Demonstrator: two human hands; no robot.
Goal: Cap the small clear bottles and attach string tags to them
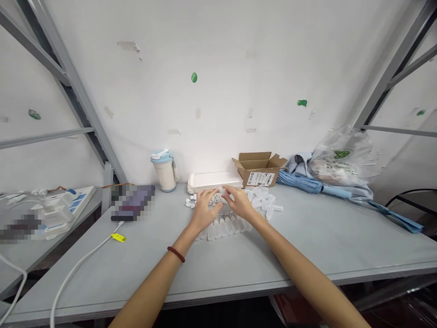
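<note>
My right hand (240, 202) pinches a small translucent white plastic piece (221, 189) between thumb and fingertips. Close beside it, my left hand (204, 212) has its thumb apart from its curved fingers, with the fingertips near the same piece. Below the hands lies a row of translucent plastic bottles (225, 226), side by side, partly covered by the hands. More loose translucent bottles (268, 202) are heaped to the right of my right hand. Small white parts (190, 201) are scattered left of my left hand, and some show between the hands.
Behind the hands are a white foam tray (198, 181) and an opened cardboard box (261, 175). A tumbler (165, 173) stands at the back left, near a phone-like device (134, 205) with a white cable (85, 257). A blue umbrella (300, 181) and plastic bag (341, 159) lie right.
</note>
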